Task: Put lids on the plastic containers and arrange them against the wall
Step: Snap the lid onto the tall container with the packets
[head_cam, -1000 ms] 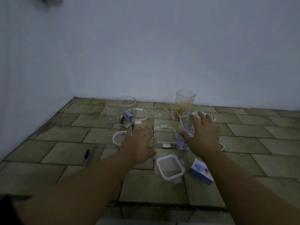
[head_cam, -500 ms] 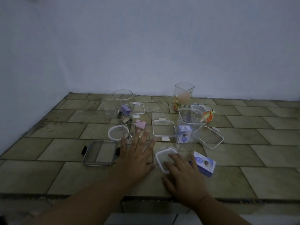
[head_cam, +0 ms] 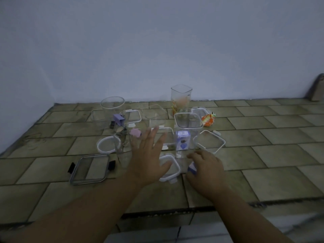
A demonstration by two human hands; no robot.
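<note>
Several clear plastic containers stand on the tiled floor: a tall square one [head_cam: 181, 99] by the wall, a round one [head_cam: 113, 109], a low one [head_cam: 154, 114] and a square one [head_cam: 188, 130] with a purple carton inside. Loose lids lie around them: a small white square lid [head_cam: 172, 168], a round white lid [head_cam: 105, 146], a grey lid with black clips [head_cam: 90, 169] and a square lid [head_cam: 209, 141]. My left hand [head_cam: 149, 160] hovers flat with fingers spread, its thumb over the small lid's left edge. My right hand [head_cam: 205, 167] curls down over a small blue box [head_cam: 192, 168], mostly hiding it.
An orange wrapper [head_cam: 207, 120] lies behind the square container. Small purple and pink items [head_cam: 135, 132] sit among the left containers. The wall [head_cam: 157, 50] runs along the back and left. A step edge [head_cam: 157, 213] crosses the floor near me.
My right hand left the small white lid and moved right onto the blue box. My left hand shifted right toward the small lid. The view moved closer.
</note>
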